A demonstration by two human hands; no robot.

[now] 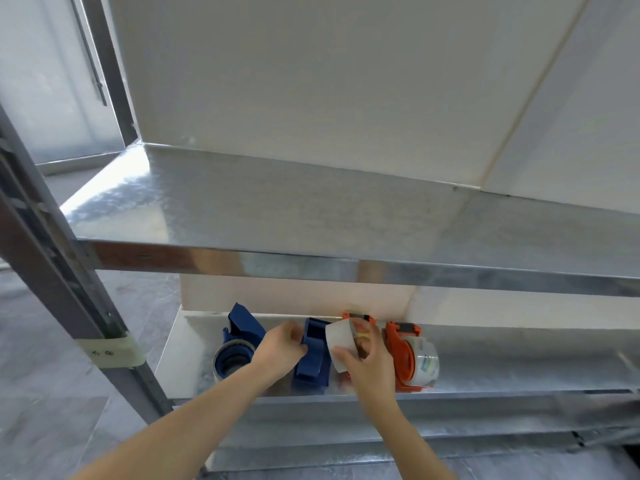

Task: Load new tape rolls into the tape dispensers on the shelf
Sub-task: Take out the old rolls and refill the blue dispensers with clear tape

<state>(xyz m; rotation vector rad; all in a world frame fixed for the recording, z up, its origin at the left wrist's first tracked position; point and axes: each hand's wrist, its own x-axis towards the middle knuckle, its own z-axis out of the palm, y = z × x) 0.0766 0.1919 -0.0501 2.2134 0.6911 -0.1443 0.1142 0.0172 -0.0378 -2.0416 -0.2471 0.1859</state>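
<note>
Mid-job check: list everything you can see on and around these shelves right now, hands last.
loaded blue dispenser: one, blue, with a roll, far left on the lower shelf.
bare blue dispenser: one, blue, next in the row, no roll showing.
loose roll: one, whitish, held above the row.
hidden orange dispenser: one, orange, mostly behind the loose roll and hand.
loaded orange dispenser: one, orange, with a clear roll, far right of the row.
upper shelf: one, bare metal, above the row.
tape strip: one, pale, wrapped round the left post.
left hand: holds the bare blue dispenser.
right hand: grips the loose roll.
</note>
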